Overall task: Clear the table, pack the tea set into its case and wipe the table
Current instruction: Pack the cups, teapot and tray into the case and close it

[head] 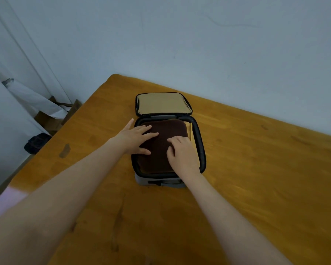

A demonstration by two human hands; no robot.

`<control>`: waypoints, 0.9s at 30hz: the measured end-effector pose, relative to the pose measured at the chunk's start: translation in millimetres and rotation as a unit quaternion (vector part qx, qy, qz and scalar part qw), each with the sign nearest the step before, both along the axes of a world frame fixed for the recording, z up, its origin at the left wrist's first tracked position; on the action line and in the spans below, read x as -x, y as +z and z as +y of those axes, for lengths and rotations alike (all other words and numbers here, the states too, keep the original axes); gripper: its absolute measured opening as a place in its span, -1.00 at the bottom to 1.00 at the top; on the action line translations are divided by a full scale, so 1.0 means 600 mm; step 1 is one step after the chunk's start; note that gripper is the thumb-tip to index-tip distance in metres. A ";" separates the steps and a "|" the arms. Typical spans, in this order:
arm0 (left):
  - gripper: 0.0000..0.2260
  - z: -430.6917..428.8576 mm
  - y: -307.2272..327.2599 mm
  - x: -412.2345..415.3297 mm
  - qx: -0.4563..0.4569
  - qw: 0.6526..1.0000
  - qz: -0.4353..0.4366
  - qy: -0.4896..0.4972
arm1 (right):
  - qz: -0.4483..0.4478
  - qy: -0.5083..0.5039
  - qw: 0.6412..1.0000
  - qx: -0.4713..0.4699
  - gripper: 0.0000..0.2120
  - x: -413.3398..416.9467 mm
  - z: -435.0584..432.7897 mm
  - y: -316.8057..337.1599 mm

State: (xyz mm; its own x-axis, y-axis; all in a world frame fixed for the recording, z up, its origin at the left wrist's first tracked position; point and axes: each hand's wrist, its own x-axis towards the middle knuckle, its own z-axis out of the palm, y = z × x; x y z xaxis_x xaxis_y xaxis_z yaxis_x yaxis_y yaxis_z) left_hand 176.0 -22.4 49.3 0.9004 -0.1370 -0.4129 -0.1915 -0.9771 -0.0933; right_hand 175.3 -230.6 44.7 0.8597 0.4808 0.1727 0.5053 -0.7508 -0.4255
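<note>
Case point(201, 150): contents are concealed under a dark brown cloth point(161, 153); nothing beneath can be identified.
Cloth: the left part is covered by the left hand point(136, 138) and the right part by the right hand point(182, 153); whether the bent right fingers pinch it cannot be told.
Yellow strip point(190, 131): only an edge is seen along the case's right inner wall.
Case front: fittings are partly masked by the right wrist.
Table point(256, 169): cut off at the right and bottom edges.
Forearms: cut off at the left and bottom edges.
Pinkish patch point(6, 203): blurred.
Dark object point(36, 143) on the floor: too dim to name.
</note>
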 end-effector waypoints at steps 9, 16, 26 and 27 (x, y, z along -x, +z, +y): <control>-0.47 -0.054 -0.029 0.027 0.116 0.981 -0.127 0.092 | 0.005 0.005 0.981 0.192 -0.31 -0.018 0.010 -0.053; -0.54 -0.069 -0.053 -0.004 0.181 0.928 -0.270 0.183 | 0.021 -0.008 0.983 0.184 -0.28 -0.014 0.017 -0.070; -0.48 0.004 -0.037 -0.111 0.445 0.767 -0.087 0.453 | 0.009 -0.006 0.983 0.183 -0.31 -0.017 0.016 -0.080; -0.48 0.004 -0.037 -0.110 0.453 0.765 -0.084 0.450 | 0.009 -0.007 0.983 0.183 -0.30 -0.017 0.016 -0.081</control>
State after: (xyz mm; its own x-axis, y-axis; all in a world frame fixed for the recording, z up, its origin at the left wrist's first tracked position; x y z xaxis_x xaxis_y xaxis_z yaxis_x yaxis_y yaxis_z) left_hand 242.1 -20.0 27.0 0.8289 0.4079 -0.3827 0.5362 -0.3846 0.7514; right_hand 185.3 -221.0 -3.7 0.8682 0.4957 -0.0243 0.4884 -0.8621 -0.1349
